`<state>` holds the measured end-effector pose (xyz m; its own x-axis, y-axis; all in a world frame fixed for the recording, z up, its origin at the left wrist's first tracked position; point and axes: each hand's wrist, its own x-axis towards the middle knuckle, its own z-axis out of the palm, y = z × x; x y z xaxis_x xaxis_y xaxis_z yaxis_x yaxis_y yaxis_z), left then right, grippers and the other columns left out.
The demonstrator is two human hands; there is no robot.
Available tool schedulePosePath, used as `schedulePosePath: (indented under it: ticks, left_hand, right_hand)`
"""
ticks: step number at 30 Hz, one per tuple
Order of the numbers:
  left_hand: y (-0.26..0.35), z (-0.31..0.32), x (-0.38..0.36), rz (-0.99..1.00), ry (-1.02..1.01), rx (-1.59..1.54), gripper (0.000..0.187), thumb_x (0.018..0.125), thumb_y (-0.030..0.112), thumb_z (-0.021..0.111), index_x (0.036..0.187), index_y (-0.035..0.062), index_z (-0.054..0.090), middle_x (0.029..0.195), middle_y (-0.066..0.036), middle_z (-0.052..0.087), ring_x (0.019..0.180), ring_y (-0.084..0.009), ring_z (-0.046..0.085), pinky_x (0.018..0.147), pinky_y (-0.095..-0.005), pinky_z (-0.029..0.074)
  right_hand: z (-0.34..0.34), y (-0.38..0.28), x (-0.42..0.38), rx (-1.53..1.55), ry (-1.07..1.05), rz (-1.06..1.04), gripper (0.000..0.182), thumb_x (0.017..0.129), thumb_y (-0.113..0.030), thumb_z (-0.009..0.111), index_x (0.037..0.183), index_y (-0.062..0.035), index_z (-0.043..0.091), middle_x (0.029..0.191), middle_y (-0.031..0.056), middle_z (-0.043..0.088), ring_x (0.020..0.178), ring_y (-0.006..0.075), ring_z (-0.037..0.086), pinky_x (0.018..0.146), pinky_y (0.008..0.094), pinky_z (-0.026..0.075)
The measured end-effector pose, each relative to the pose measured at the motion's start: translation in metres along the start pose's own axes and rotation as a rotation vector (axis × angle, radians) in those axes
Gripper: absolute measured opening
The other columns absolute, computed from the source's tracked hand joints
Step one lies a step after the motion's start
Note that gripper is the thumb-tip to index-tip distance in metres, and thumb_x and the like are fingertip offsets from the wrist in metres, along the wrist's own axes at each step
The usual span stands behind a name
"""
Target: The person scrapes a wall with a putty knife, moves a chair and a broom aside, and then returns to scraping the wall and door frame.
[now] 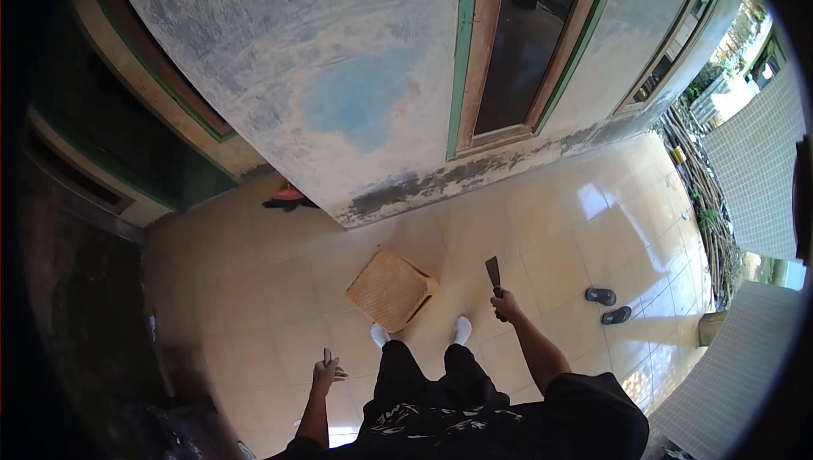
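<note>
My right hand (505, 305) is closed round the handle of a putty knife (494, 274), whose dark flat blade points up and away from me, over the tiled floor. Lower on the left, my left hand (325, 371) holds a small dark object (328, 356) that sticks up past the fingers; it is too small to name. Some fingers of that hand reach out to the right. Between the hands, just beyond my feet, a woven-topped stool (392, 291) stands on the tiles. Neither hand touches the stool or the wall.
Ahead rises a wall (279, 45) with a light blue patch and peeling paint at its base. A green and brown framed window (525, 45) is set in it. Dark sandals (601, 296) lie on the right. A red and black item (288, 196) sits by the wall corner.
</note>
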<state>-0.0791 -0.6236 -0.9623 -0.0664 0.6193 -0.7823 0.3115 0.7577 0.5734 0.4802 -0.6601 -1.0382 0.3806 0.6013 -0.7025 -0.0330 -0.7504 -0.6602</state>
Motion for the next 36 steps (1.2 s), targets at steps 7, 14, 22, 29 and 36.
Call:
schedulePosePath:
  ticks: [7, 14, 22, 29, 36]
  left_hand:
    - [-0.007, -0.028, 0.071, 0.05, -0.067, 0.215, 0.025, 0.086, 0.02, 0.067, 0.081, -0.0019, 0.055, 0.069, -0.012, 0.064, 0.058, -0.0227, 0.069, 0.052, -0.0333, 0.059]
    - [-0.059, -0.069, 0.19, -0.046, -0.18, 0.601, 0.027, 0.085, 0.023, 0.064, 0.086, -0.003, 0.056, 0.077, -0.015, 0.069, 0.065, -0.0211, 0.07, 0.055, -0.0328, 0.059]
    - [-0.031, -0.033, 0.305, 0.11, -0.087, 0.279, 0.029, 0.088, 0.018, 0.059, 0.104, -0.0059, 0.057, 0.092, -0.017, 0.068, 0.083, -0.0243, 0.071, 0.061, -0.036, 0.06]
    - [-0.04, 0.005, 0.391, 0.035, -0.022, 0.197, 0.027, 0.092, 0.014, 0.052, 0.113, -0.0018, 0.054, 0.102, -0.015, 0.065, 0.093, -0.026, 0.067, 0.073, -0.039, 0.058]
    - [-0.094, 0.055, 0.44, 0.025, 0.155, 0.265, 0.044, 0.086, 0.014, 0.053, 0.127, -0.0001, 0.048, 0.091, -0.011, 0.059, 0.071, -0.019, 0.059, 0.061, -0.0356, 0.054]
  right_hand:
    - [0.073, 0.04, 0.026, 0.001, -0.194, 0.199, 0.035, 0.083, -0.026, 0.07, 0.071, 0.0001, 0.05, 0.058, 0.008, 0.051, 0.045, 0.0212, 0.056, 0.04, 0.0365, 0.047]
    - [0.192, 0.067, 0.055, 0.122, -0.049, 0.258, 0.034, 0.091, -0.031, 0.062, 0.087, 0.0023, 0.054, 0.071, 0.0111, 0.056, 0.05, 0.0219, 0.059, 0.043, 0.0339, 0.05]
    - [0.288, 0.074, 0.099, 0.15, 0.072, 0.28, 0.035, 0.091, -0.026, 0.06, 0.102, 0.0056, 0.054, 0.085, 0.013, 0.059, 0.069, 0.0229, 0.065, 0.054, 0.038, 0.058]
    - [0.304, 0.073, 0.152, 0.315, 0.263, 0.241, 0.022, 0.089, -0.016, 0.055, 0.104, -0.0003, 0.052, 0.062, 0.0016, 0.043, 0.046, 0.0165, 0.046, 0.053, 0.0425, 0.059]
    - [0.303, 0.084, 0.204, 0.368, 0.279, 0.278, 0.02, 0.084, -0.023, 0.058, 0.088, -0.0032, 0.058, 0.068, 0.0046, 0.054, 0.053, 0.0161, 0.049, 0.048, 0.0359, 0.038]
